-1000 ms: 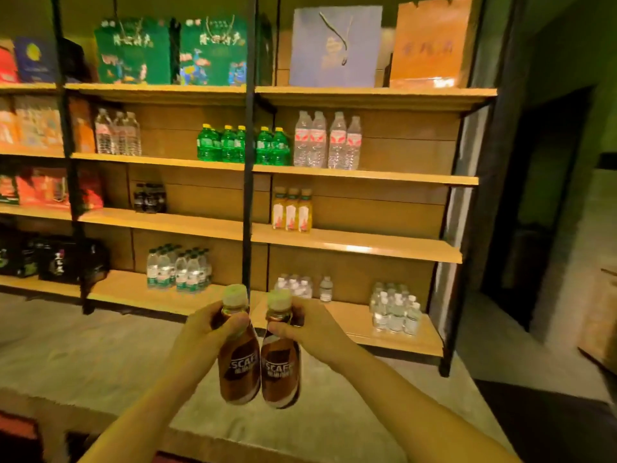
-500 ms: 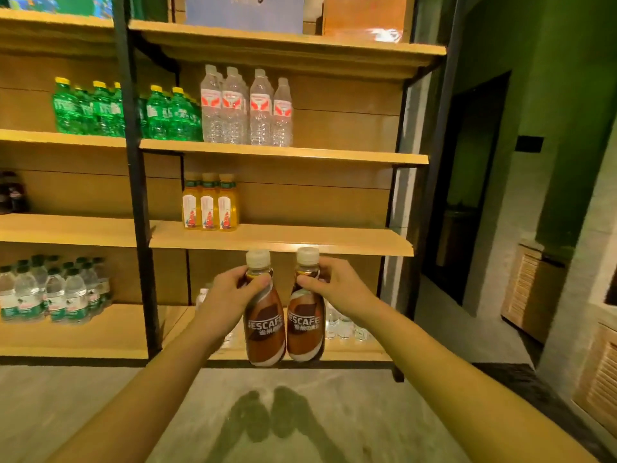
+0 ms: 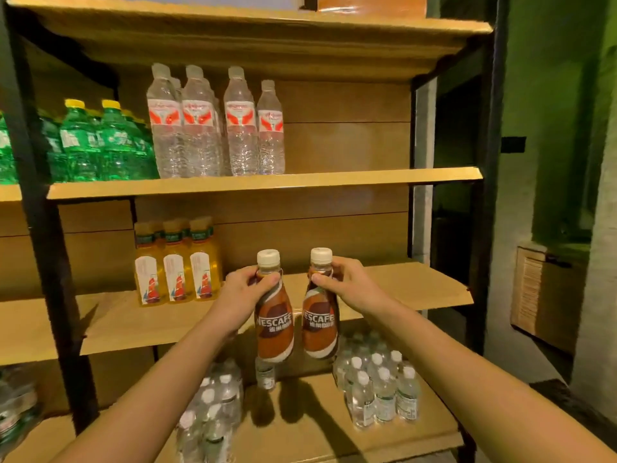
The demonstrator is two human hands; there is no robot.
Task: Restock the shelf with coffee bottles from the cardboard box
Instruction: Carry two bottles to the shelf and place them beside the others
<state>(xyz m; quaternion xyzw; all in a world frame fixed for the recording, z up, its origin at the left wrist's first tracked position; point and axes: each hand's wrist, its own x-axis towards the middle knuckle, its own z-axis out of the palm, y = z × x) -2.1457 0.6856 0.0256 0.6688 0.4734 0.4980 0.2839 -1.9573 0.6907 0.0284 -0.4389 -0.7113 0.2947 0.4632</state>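
My left hand (image 3: pixel 242 295) grips the neck of a brown coffee bottle (image 3: pixel 273 324) with a cream cap. My right hand (image 3: pixel 350 289) grips the neck of a second coffee bottle (image 3: pixel 319 325) just like it. Both bottles hang upright side by side, a small gap between them, in front of the edge of the wooden middle shelf (image 3: pixel 400 282). The shelf board behind and to the right of the bottles is bare. The cardboard box is out of view.
Several yellow juice bottles (image 3: pixel 177 262) stand on the same shelf to the left. Tall water bottles (image 3: pixel 213 125) and green bottles (image 3: pixel 96 142) fill the shelf above. Small water bottles (image 3: pixel 377 385) sit on the bottom shelf. A black upright post (image 3: pixel 50 262) divides the rack at left.
I have come closer to the rack. Both hands have carried the two coffee bottles upward and forward, from the bottom shelf's level to the middle shelf's edge.
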